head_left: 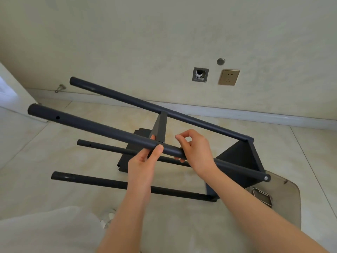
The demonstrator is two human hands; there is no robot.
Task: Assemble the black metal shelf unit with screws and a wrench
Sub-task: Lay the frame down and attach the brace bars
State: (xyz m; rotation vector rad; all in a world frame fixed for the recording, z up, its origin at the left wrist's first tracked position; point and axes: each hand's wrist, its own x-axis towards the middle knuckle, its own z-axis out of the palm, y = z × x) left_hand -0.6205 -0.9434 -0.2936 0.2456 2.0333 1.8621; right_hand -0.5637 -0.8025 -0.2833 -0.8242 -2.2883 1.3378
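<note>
Black frame point(242, 157) is being steadied on its side, open end toward ten o'clock. Its near pole point(91, 126) is being gripped by left hand point(144, 161) and right hand point(198, 152); the shelf point(161, 126) at twelve o'clock, seemingly unscrewed, risks being knocked askew.

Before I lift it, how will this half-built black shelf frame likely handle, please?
Probably stiff: the shelf frame has panels joining its poles. Likely tippy, lying sideways with free pole ends jutting out. The upper pole gripped by left hand and right hand looks smooth, perhaps slippery.
</note>
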